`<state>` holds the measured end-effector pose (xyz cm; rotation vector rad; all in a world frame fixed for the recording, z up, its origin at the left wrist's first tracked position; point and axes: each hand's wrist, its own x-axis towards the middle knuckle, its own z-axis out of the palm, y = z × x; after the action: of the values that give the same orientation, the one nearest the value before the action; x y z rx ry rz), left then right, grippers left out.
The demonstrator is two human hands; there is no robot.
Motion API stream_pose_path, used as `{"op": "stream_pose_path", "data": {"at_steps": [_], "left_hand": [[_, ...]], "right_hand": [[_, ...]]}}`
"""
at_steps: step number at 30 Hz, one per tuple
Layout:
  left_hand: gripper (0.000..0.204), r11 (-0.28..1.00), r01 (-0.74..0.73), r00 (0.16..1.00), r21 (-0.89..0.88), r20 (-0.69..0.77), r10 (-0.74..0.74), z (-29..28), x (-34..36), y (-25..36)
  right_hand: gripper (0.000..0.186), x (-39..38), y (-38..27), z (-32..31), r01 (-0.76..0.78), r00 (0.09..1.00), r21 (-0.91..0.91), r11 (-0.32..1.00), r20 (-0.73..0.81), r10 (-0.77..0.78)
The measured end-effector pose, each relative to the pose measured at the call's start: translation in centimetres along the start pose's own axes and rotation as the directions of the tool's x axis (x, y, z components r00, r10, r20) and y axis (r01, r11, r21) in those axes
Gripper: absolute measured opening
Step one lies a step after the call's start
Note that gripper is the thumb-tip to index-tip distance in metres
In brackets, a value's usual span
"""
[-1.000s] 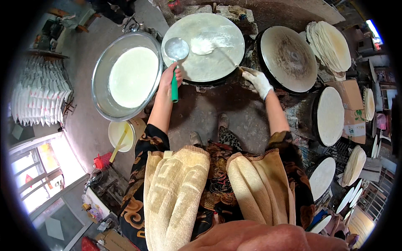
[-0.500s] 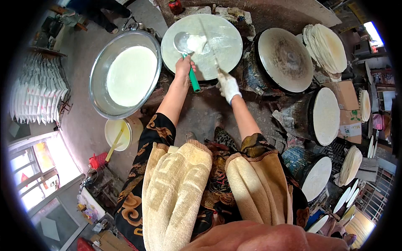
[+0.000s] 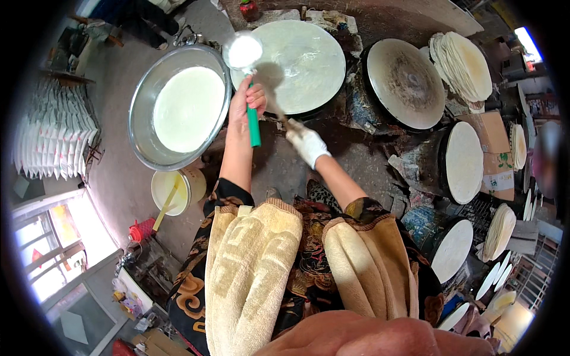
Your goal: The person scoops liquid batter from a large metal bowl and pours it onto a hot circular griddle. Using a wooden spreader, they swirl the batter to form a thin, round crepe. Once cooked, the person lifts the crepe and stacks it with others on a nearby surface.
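My left hand (image 3: 246,102) is wrapped round the green handle of a ladle (image 3: 254,127). Its round bowl, white inside, is raised over the left edge of the nearest round griddle (image 3: 306,68), casting a shadow there. A thin, wet white layer coats the griddle. My right hand (image 3: 307,146), in a white glove, grips a thin wooden-handled spreader (image 3: 276,105) at the griddle's near edge; its far end is blurred. Left of the griddle stands a large metal basin (image 3: 140,89) of white batter (image 3: 185,110).
A bucket (image 3: 195,183) with a yellow stick is below the basin. Several more griddles curve along the right, including a browned one (image 3: 405,86). Stacked thin pancakes (image 3: 462,65) lie beyond it. Another person's legs (image 3: 145,24) show at far left.
The ladle has lifted off the griddle and moved left toward the basin. My right hand has drawn the spreader back, left and nearer to me.
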<state>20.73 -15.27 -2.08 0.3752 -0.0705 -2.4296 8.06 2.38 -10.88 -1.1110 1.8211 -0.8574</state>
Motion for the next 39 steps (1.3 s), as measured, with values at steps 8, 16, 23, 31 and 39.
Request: {"op": "stream_pose_path", "data": {"at_steps": [8,16,23,31,39], "left_hand": [[0.033,0.971,-0.202,0.979,0.131,0.048,0.197,6.0,-5.0,3.3],[0.018,0.994,-0.05,0.971,-0.092,-0.236,0.027,-1.9,-8.1,2.6],[0.032,0.99,-0.09,0.959,-0.108,-0.279,0.057,-3.8,-8.6,1.7],[0.038,0.969,-0.137,0.914,-0.207,-0.404,0.043,-11.0,-11.2,6.9],[0.018,0.983,-0.132,0.641,0.13,-0.745,0.185,-25.5,-10.5,20.2]], "right_hand": [[0.028,2.2,-7.1,-8.7,-0.307,0.922,0.877,0.37,0.179,0.342],[0.023,5.7,-0.6,-13.8,-0.179,0.883,0.979,0.099,0.115,0.455],[0.018,5.4,-1.3,-15.7,-0.25,0.863,0.926,0.282,0.082,0.498],[0.026,5.5,-5.6,-10.7,0.066,0.954,0.755,0.653,-0.239,0.18],[0.047,11.9,-13.0,5.3,0.025,0.894,-0.331,0.943,0.43,0.127]]}}
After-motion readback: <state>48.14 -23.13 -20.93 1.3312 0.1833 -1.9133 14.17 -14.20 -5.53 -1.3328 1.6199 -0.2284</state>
